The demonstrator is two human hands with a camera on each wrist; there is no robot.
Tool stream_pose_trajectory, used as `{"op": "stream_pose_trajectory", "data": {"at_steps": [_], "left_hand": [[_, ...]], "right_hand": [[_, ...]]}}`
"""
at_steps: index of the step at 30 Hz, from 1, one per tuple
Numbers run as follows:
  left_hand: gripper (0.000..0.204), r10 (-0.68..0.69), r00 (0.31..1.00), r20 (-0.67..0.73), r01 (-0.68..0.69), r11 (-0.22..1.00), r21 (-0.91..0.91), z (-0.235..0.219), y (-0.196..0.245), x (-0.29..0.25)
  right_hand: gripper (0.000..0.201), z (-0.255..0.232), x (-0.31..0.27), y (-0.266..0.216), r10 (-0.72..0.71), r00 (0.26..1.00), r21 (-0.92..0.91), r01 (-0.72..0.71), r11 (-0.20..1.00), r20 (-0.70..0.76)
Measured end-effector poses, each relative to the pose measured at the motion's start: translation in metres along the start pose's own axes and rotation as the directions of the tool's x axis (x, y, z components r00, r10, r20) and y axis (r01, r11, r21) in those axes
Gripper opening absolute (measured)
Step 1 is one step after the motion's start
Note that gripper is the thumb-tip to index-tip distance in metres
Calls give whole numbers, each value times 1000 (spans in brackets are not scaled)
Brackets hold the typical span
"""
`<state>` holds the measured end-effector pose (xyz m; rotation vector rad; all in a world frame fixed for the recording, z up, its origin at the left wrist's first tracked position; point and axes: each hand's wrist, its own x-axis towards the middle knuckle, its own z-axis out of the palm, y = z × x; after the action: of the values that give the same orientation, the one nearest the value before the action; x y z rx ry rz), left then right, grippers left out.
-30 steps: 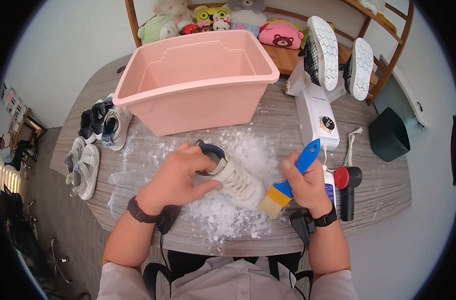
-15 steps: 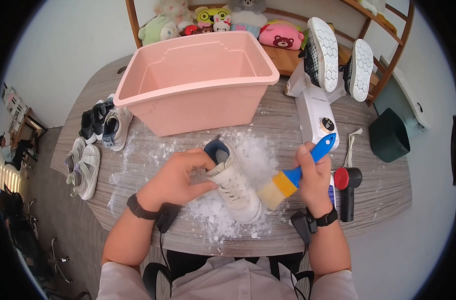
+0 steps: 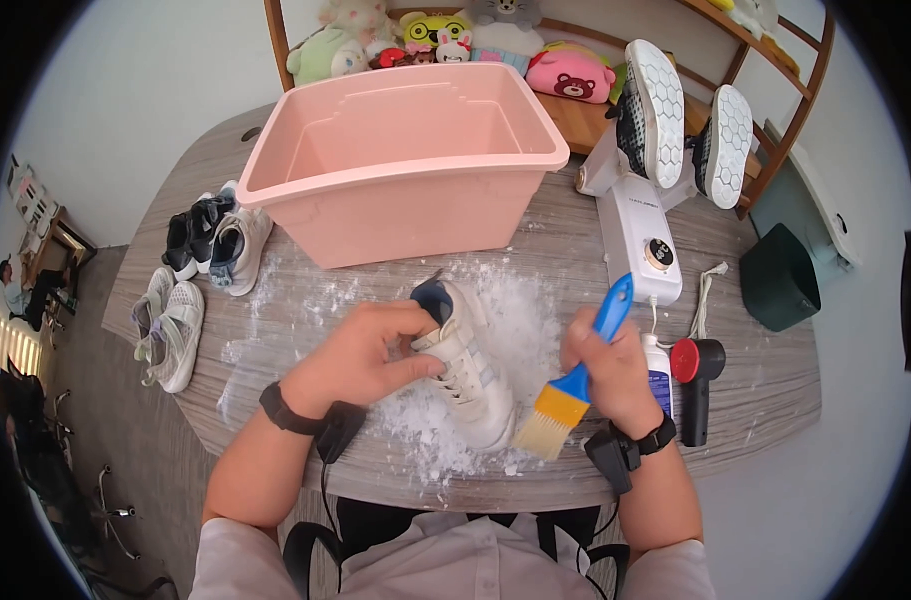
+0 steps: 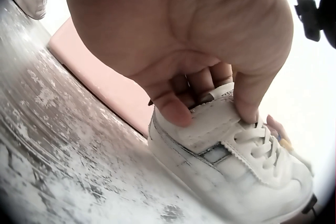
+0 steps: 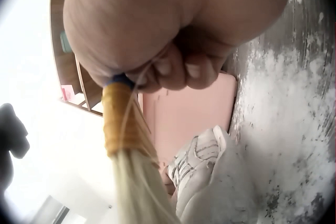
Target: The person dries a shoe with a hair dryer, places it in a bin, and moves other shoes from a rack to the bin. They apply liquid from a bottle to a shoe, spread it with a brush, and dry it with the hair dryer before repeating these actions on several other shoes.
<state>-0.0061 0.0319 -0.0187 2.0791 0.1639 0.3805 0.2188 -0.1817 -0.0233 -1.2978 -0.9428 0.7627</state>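
My left hand (image 3: 360, 350) holds a white lace-up sneaker (image 3: 472, 390) by its collar, thumb on the tongue side and fingers inside the opening. The toe points toward me over the powdered tabletop. In the left wrist view the sneaker (image 4: 226, 155) shows a grey-blue patch and dark scuff lines on its side. My right hand (image 3: 615, 365) grips the blue handle of a paintbrush (image 3: 560, 403) with a yellow band and pale bristles. The bristles point down close beside the sneaker's toe. In the right wrist view the brush (image 5: 128, 124) hangs below curled fingers.
White powder (image 3: 525, 310) is scattered over the wooden table. A large pink tub (image 3: 415, 220) stands behind the sneaker. Other shoes (image 3: 180, 335) sit at the left. At the right are a white shoe dryer (image 3: 635, 235) bearing a pair, a bottle (image 3: 658, 375) and a black-and-red device (image 3: 695, 400).
The sneaker has turned so its toe points more toward me. The brush moved off to the right, then swung back down beside the toe. Both hands have kept their hold.
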Motion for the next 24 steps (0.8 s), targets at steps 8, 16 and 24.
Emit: {"op": "stream_pose_trajectory", "data": {"at_steps": [8,16,24], "left_hand": [[22,29,998,62,-22,994,-110,2,-13,2],[27,87,993,84,-75,988,-135,-2,-16,2],[30,115,993,30,-111,986,-127,6,-18,3]], "right_hand": [[29,-1,2,4,-2,995,77,10,997,-104],[29,8,4,-3,3,964,-28,-11,1000,-264],[33,13,5,0,-31,968,-80,12,997,-250]]}}
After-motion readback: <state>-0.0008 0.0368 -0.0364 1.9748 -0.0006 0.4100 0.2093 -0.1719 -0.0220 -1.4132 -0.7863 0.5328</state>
